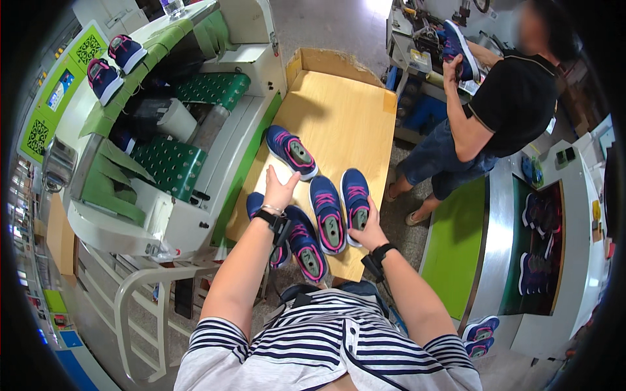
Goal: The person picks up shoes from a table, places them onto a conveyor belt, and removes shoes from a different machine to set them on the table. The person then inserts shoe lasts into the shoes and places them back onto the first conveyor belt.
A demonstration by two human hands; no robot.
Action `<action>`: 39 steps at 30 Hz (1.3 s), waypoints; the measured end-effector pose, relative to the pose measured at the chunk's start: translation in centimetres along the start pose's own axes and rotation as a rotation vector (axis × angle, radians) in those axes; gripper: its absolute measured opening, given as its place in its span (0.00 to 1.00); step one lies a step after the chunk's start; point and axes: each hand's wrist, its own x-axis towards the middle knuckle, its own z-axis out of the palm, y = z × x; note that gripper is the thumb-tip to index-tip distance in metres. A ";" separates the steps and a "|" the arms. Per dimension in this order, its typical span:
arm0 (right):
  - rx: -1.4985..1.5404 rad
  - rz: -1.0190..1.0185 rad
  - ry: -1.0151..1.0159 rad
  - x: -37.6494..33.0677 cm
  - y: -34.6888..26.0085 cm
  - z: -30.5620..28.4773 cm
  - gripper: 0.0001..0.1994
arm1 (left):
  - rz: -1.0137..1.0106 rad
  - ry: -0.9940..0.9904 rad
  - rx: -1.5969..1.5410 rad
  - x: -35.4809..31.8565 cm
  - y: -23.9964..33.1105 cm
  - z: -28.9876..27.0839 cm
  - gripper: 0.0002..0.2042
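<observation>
Several navy sneakers with pink laces and pale insoles lie on the light wooden tabletop before me. My left hand (280, 189) has its fingers apart beside the farthest sneaker (291, 151), thumb close to its heel; whether they touch is unclear. My right hand (370, 229) grips the heel of the rightmost sneaker (355, 195), thumb at the collar and fingers along the outer side. Just left of it, another sneaker (327, 212) points away from me. Nearer my left wrist sits one more sneaker (305, 244), and my left forearm partly hides a further sneaker (254, 203).
Left of the wooden tabletop (339, 111) stands a machine with a green perforated conveyor belt (215, 89); two sneakers (104, 79) rest on its top. At right, a co-worker (515, 104) holds a sneaker (458, 52). A second machine (493, 247) with shoes inside stands lower right.
</observation>
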 end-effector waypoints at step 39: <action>-0.049 -0.672 -0.518 24.0 -18.7 12.9 0.40 | 0.215 0.866 -0.273 2.7 7.0 -19.4 0.28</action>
